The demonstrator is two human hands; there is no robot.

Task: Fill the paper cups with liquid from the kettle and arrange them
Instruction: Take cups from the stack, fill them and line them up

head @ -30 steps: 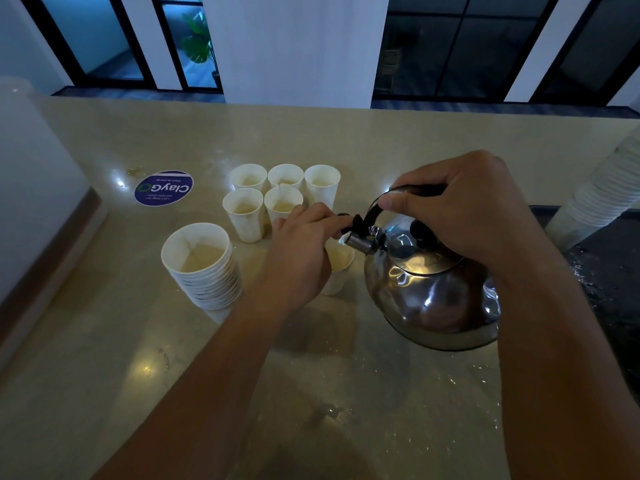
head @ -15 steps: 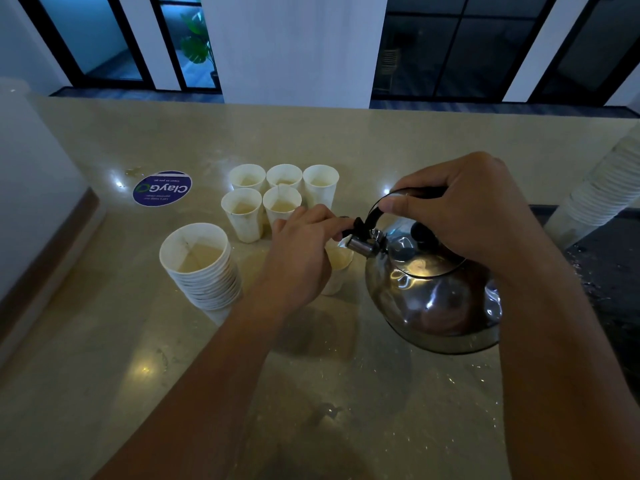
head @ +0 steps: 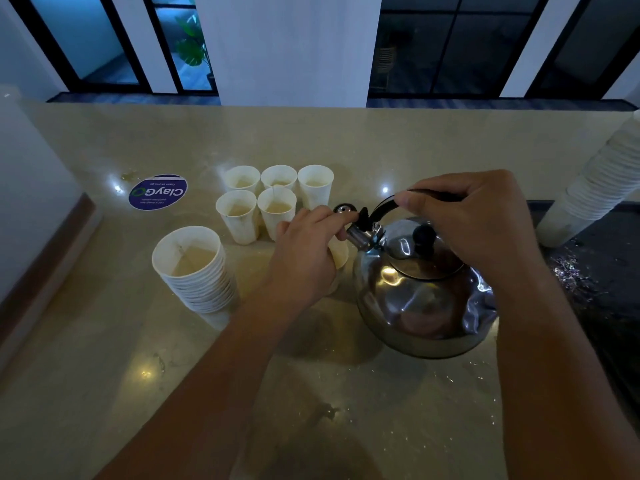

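Observation:
A shiny steel kettle [head: 415, 306] hangs tilted left just above the beige counter [head: 346, 140]. My right hand [head: 467, 220] grips its black handle from above. My left hand [head: 304, 251] pinches the spout cap [head: 344, 209], which stands flipped up. A paper cup [head: 339, 254] stands under the spout, mostly hidden behind my left hand. Several filled paper cups [head: 277, 206] stand in two rows just beyond it.
A short stack of cups [head: 194, 268], with liquid in the top one, stands at the left. A tall leaning stack of cups [head: 595, 188] is at the right, over a dark wet surface [head: 588, 271]. A blue round sticker [head: 157, 192] lies on the counter.
The spout cap has been flipped up under my left fingers. The kettle has stayed almost in place, with both hands where they were.

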